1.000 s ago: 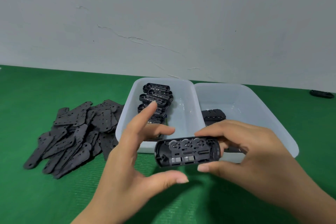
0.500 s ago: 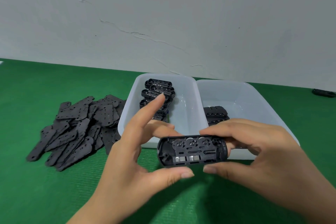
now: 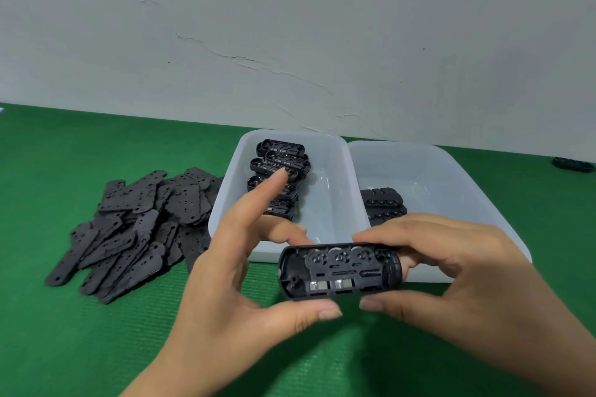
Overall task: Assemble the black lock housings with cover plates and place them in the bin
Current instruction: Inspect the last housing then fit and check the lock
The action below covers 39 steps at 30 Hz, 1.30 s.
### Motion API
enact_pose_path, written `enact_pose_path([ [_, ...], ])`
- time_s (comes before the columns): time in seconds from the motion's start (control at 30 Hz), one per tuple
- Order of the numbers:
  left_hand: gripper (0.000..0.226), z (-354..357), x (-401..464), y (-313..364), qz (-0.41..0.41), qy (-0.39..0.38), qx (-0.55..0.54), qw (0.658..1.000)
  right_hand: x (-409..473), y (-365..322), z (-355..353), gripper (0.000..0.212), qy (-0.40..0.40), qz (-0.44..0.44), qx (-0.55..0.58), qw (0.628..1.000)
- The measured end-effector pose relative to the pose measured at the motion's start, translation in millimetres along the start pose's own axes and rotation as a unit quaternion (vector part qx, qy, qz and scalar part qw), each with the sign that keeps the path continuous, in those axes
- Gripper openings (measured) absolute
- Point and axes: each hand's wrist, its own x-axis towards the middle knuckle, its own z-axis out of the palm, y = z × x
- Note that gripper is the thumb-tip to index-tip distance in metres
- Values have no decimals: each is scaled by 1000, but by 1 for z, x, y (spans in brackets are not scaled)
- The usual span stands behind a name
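An open housing [image 3: 340,271], internals exposed and no plate fitted, is held above the mat at 6 o'clock of the bins: right hand [image 3: 451,271] pinching its right end, left hand [image 3: 232,274] with thumb under its left end (forefinger straight). The left bin [image 3: 325,151] holds bare housings, the right bin [image 3: 451,164] a few finished units; plates [image 3: 135,222] lie heaped at 9 o'clock. Most work remains. Since a second ago, the left thumb has closed on the housing.

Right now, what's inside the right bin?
The right bin holds a couple of stacked black housings against its left wall, closed faces up. The right hand covers the bin's near part, so anything lying there cannot be seen.
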Motion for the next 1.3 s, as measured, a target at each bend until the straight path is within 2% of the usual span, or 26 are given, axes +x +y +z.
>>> enact_pose_path([
  [0.97,93,3,-3,-1,-5,-13,-26,1000,0,-3,-4,38,-15,-10,-12,1000],
  [1.3,90,5,-5,-1,0,6,-26,1000,-2,-5,-4,46,-3,-17,-32,999],
])
